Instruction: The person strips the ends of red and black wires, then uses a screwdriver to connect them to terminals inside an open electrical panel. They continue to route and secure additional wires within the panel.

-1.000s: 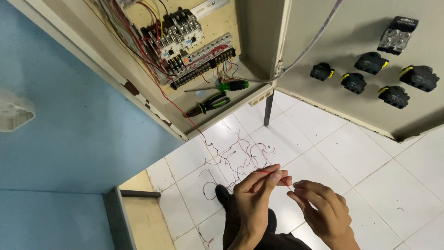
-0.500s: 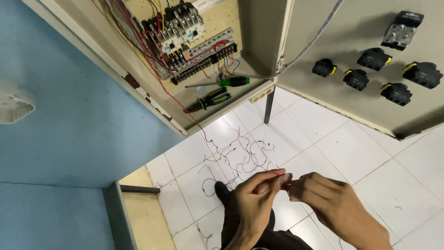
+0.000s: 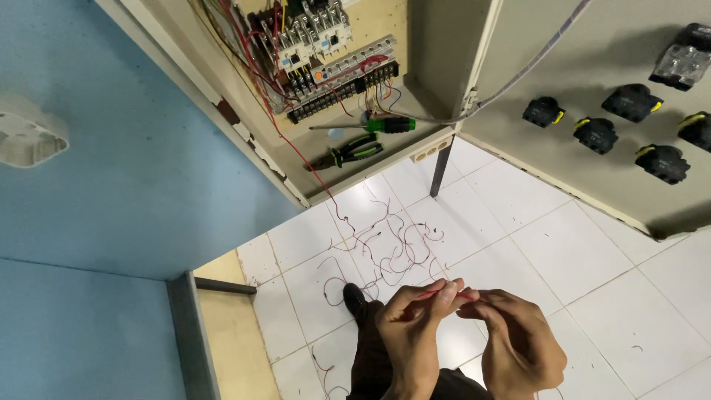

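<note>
Pinching: a short piece of thin red wire (image 3: 450, 294) sits between the fingertips of both hands, low in the middle of the view, above the white tiled floor (image 3: 592, 259).
Left hand (image 3: 411, 326): fingers curled, thumb and forefinger closed on the wire's left part.
Right hand (image 3: 518, 344): fingers bunched, tips closed on the wire's right end — the two hands meet at the fingertips.
Below the hands: a dark trouser leg and a black shoe (image 3: 354, 300) on the tiles.
Floor scraps: a tangle of loose red wire offcuts (image 3: 385, 248) lies just beyond the shoe, spread over several tiles.
Cabinet: an open electrical cabinet (image 3: 437, 44) stands above the scraps; one long red wire (image 3: 307, 159) hangs from its wiring down to the floor.
Cabinet ledge: a green-handled screwdriver (image 3: 366, 125) and green-and-black pliers (image 3: 348, 153) lie side by side — apart from each other.
Inside: contactors (image 3: 311, 33) and a terminal strip (image 3: 344, 92) with red wiring.
Door: the opened door (image 3: 592, 178) at right carries black switch backs (image 3: 596, 133).
Wall: blue (image 3: 111, 207), at left.
</note>
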